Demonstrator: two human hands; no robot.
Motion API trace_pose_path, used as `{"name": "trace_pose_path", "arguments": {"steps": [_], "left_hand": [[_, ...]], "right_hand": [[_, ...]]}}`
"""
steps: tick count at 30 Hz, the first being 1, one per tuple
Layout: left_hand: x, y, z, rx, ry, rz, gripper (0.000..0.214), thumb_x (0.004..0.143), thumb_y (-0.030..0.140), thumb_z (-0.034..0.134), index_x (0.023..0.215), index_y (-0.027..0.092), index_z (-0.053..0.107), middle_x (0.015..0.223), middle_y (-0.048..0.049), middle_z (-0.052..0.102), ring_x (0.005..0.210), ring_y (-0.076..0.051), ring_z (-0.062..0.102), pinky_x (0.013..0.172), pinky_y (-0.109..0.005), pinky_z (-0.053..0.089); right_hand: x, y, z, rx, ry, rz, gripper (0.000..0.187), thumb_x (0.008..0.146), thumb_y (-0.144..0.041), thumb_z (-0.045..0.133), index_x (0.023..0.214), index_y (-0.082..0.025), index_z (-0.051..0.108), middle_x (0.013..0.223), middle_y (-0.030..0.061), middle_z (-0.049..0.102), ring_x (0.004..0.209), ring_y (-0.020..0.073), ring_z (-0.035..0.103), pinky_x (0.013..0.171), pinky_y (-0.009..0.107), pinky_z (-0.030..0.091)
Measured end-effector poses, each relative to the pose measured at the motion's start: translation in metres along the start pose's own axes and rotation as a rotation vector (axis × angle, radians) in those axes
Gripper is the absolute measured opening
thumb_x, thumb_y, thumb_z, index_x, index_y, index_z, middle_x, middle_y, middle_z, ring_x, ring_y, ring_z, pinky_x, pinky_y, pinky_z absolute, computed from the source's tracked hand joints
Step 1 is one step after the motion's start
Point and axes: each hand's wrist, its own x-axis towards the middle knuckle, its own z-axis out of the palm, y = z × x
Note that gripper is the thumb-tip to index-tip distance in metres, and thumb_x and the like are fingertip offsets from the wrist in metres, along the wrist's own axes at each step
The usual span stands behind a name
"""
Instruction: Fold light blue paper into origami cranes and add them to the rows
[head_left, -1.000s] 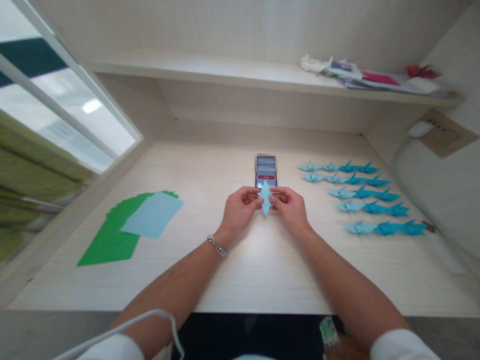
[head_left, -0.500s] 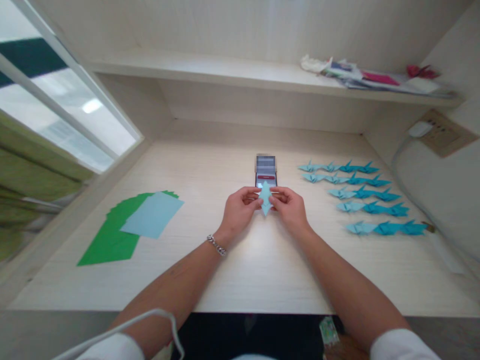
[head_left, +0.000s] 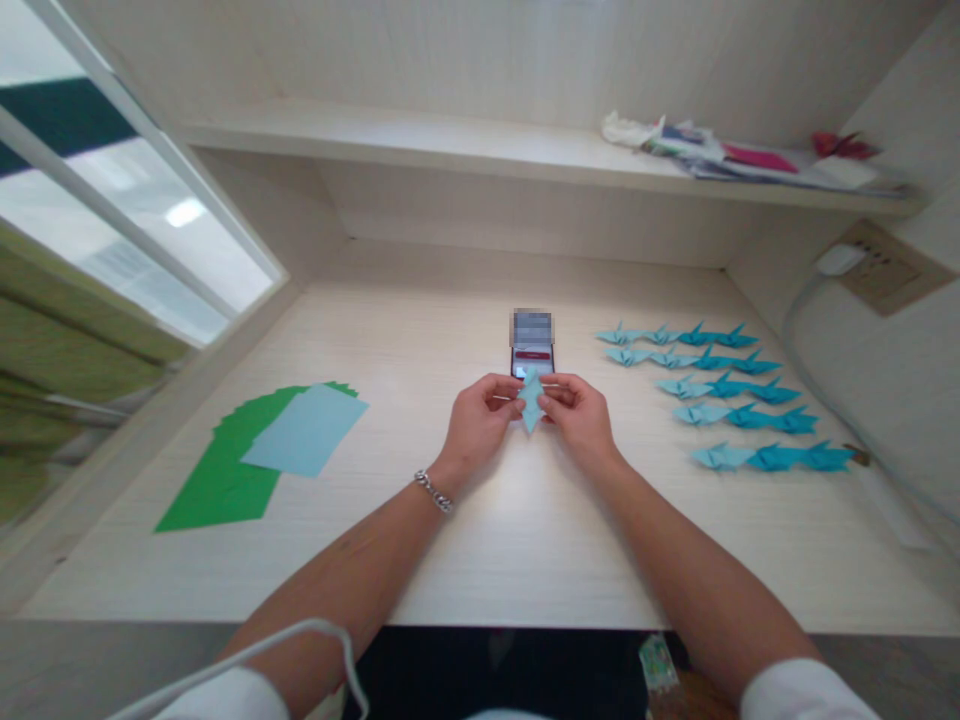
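A small light-blue folded paper (head_left: 531, 402), long and diamond-shaped, is pinched between my two hands a little above the desk. My left hand (head_left: 484, 415) grips its left edge with thumb and fingers, and a chain bracelet circles that wrist. On the opposite edge, my right hand (head_left: 579, 410) holds it the same way. Just beyond the paper lies a phone (head_left: 532, 345) with its screen lit; its near end is partly covered by the paper and fingertips.
Rows of blue paper cranes (head_left: 739, 388) stand at the right. Green paper sheets (head_left: 225, 480) lie fanned at the left under light-blue paper (head_left: 307, 430). A shelf (head_left: 450, 140) spans the back. At the right wall, a cable (head_left: 795, 300) runs from a socket (head_left: 889, 268).
The upper tip of the folded paper sits slightly lower and its outline looks a little different. Both hands keep their grip almost unmoved.
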Motion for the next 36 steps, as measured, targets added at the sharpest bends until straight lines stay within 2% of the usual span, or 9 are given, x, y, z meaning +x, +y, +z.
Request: {"name": "trace_pose_path", "arguments": {"steps": [9,16,18,21,24,27,32,36], "left_hand": [[0.000,0.000,-0.001,0.058,-0.035,-0.011,0.018,0.072,0.019,0.066,0.090,0.015,0.068,0.090,-0.0077,0.070,0.074,-0.018,0.067,0.070,-0.034,0.056],[0.000,0.006,0.000,0.117,-0.065,-0.010,0.018,0.067,0.016,0.070,0.085,0.015,0.072,0.087,-0.0077,0.073,0.075,-0.018,0.066,0.076,-0.034,0.053],[0.000,0.007,-0.001,0.120,-0.032,-0.020,0.016,0.067,0.018,0.071,0.082,0.015,0.073,0.084,-0.0073,0.073,0.074,-0.018,0.067,0.076,-0.034,0.054],[0.000,0.007,-0.002,0.151,-0.013,-0.005,0.014,0.067,0.018,0.070,0.081,0.016,0.073,0.082,-0.0067,0.073,0.074,-0.019,0.067,0.077,-0.035,0.054],[0.000,0.005,-0.003,0.185,-0.035,0.025,0.014,0.068,0.017,0.068,0.081,0.016,0.073,0.084,-0.0073,0.073,0.075,-0.019,0.067,0.078,-0.035,0.053],[0.001,0.003,-0.003,0.122,-0.050,0.010,0.013,0.066,0.016,0.068,0.079,0.015,0.071,0.084,-0.0076,0.072,0.075,-0.019,0.067,0.077,-0.035,0.054],[0.001,0.003,0.000,-0.158,-0.007,-0.080,0.020,0.066,0.016,0.069,0.083,0.016,0.059,0.074,-0.0028,0.068,0.070,-0.017,0.066,0.069,-0.035,0.056],[0.001,0.001,0.000,-0.118,-0.041,-0.120,0.029,0.066,0.023,0.073,0.089,0.015,0.057,0.072,-0.0031,0.068,0.065,-0.016,0.066,0.066,-0.033,0.055]], "right_hand": [[-0.001,0.001,0.000,0.032,-0.019,-0.009,0.033,0.064,-0.027,0.071,0.095,-0.021,0.062,0.084,0.0036,0.069,0.073,0.0177,0.065,0.060,0.029,0.052],[0.002,0.001,-0.003,-0.010,-0.059,-0.018,0.022,0.060,-0.027,0.075,0.078,-0.017,0.069,0.079,0.0037,0.070,0.073,0.0177,0.064,0.075,0.033,0.051],[0.002,-0.002,-0.004,0.006,-0.086,0.015,0.021,0.061,-0.029,0.075,0.078,-0.018,0.070,0.079,0.0037,0.071,0.074,0.0178,0.064,0.076,0.033,0.051],[0.001,-0.007,-0.004,0.089,-0.102,0.137,0.024,0.067,-0.037,0.070,0.078,-0.017,0.071,0.079,0.0055,0.071,0.072,0.0186,0.065,0.069,0.033,0.053],[0.000,-0.008,-0.003,0.092,-0.064,0.185,0.026,0.062,-0.037,0.074,0.076,-0.016,0.069,0.074,0.0049,0.069,0.066,0.0169,0.064,0.062,0.030,0.052],[0.001,-0.007,-0.003,0.079,-0.027,0.154,0.031,0.052,-0.030,0.079,0.077,-0.017,0.065,0.071,0.0019,0.068,0.062,0.0148,0.062,0.061,0.029,0.052],[0.002,-0.005,-0.004,0.008,-0.024,0.072,0.028,0.055,-0.030,0.078,0.073,-0.018,0.060,0.067,0.0009,0.065,0.059,0.0146,0.060,0.059,0.029,0.051],[0.001,-0.003,-0.004,-0.044,-0.047,0.021,0.028,0.057,-0.031,0.076,0.073,-0.018,0.058,0.066,0.0005,0.063,0.060,0.0151,0.060,0.060,0.030,0.051]]}}
